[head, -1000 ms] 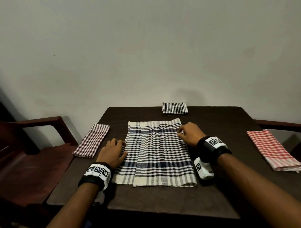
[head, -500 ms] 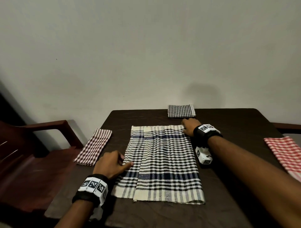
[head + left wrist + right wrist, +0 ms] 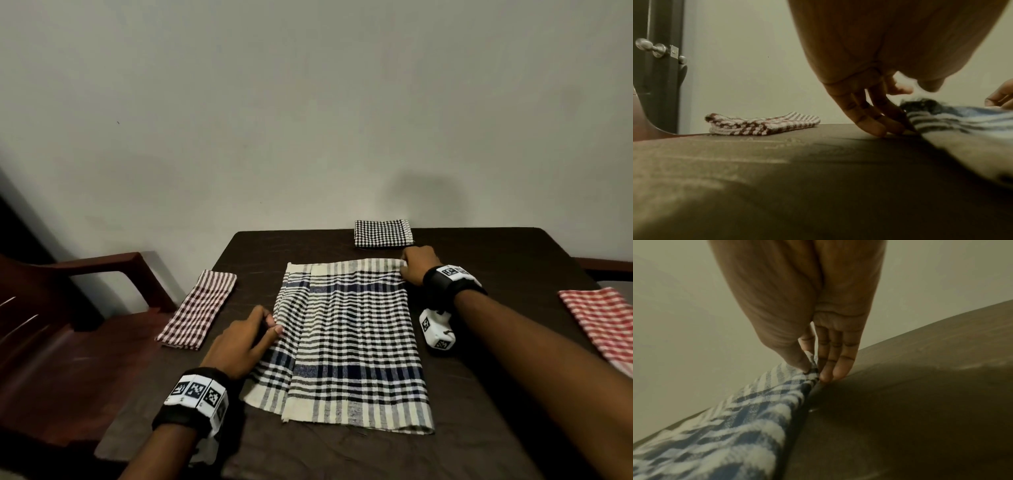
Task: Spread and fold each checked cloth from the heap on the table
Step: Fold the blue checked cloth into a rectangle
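A cream, blue and black checked cloth lies spread flat in the middle of the dark table, with one lengthwise fold along its left side. My right hand is at the cloth's far right corner. The right wrist view shows my thumb and fingers of that hand pinching this corner of the cloth just off the table. My left hand pinches the middle of the left edge. In the left wrist view its fingertips touch the table at the cloth's slightly raised edge.
A folded brown-and-white checked cloth lies at the table's left edge, a small folded black-and-white one at the far edge, a red-and-white one on the right. A wooden chair stands left; the wall is close behind.
My right hand slid from the middle of the cloth's right edge up to its far right corner and pinched it. My left hand's thumb and finger closed on the left edge.
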